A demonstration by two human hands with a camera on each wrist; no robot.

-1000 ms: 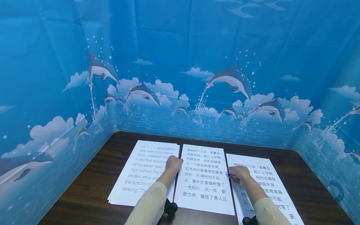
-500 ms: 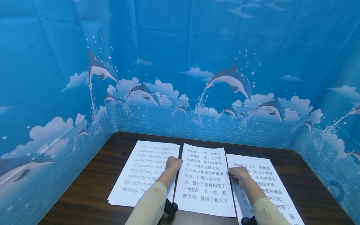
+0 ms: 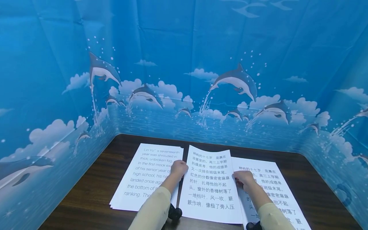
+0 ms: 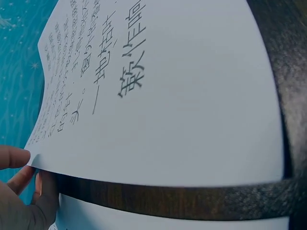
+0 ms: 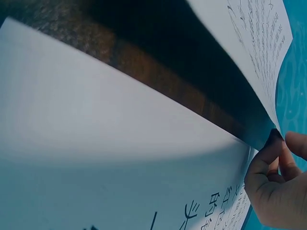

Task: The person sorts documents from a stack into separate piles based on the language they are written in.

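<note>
A sheet of paper (image 3: 211,188) printed with Chinese text is raised in the middle, its far edge bowed. My left hand (image 3: 179,168) pinches its left edge between thumb and fingers, as the left wrist view shows on the sheet (image 4: 192,120). At the right edge my right hand (image 3: 243,179) pinches it too; in the right wrist view that hand (image 5: 278,177) has the raised sheet (image 5: 254,48) between thumb and fingers, with dark table showing below.
On the left lies a stack of papers (image 3: 135,188) with English text, under my left forearm. Another Chinese-text paper (image 3: 283,191) lies at the right under my right hand. The dark wooden table (image 3: 83,191) meets a blue dolphin-print backdrop (image 3: 172,124).
The middle sheet has risen off the table and shifted slightly right and towards me. Both hands have kept hold of its edges, and its far edge now bows.
</note>
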